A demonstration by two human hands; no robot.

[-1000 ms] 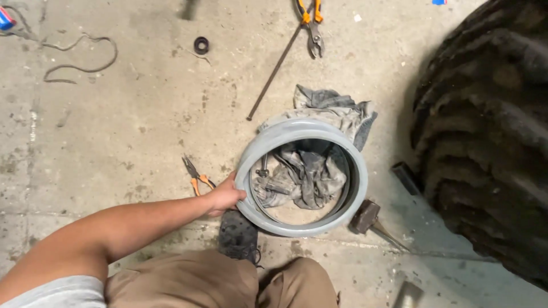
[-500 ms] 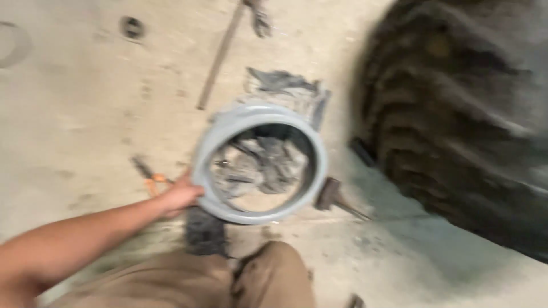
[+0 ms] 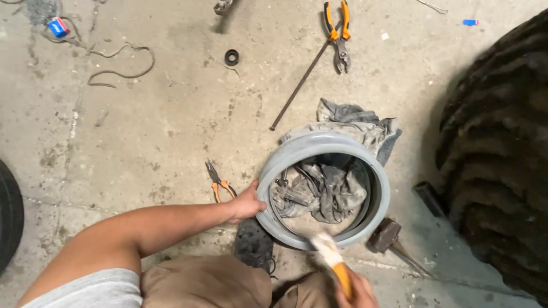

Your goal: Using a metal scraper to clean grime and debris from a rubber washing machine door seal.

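Currently on the floor:
Left hand [image 3: 246, 204]: gripping the outer left rim of the grey ring, fingers curled over its edge.
Right hand [image 3: 355, 290]: clenching the orange handle of a brush at the bottom of the frame.
Brush [image 3: 330, 256]: pale bristle end is blurring against the ring's near rim.
Grey ring [image 3: 381, 188]: lying flat on the concrete floor [image 3: 142, 125], just in front of the person's knees.
Grey rag [image 3: 325, 191]: lying crumpled inside the ring and spilling out behind it.
Small orange pliers [image 3: 218, 181]: lying just left of the ring, beside the left hand.
Hammer [image 3: 388, 235]: resting near the ring's right edge.
Large tyre [image 3: 496, 159]: standing to the right, apart from the ring.
Metal rod [image 3: 299, 85] and large orange pliers [image 3: 338, 34]: lying farther back.
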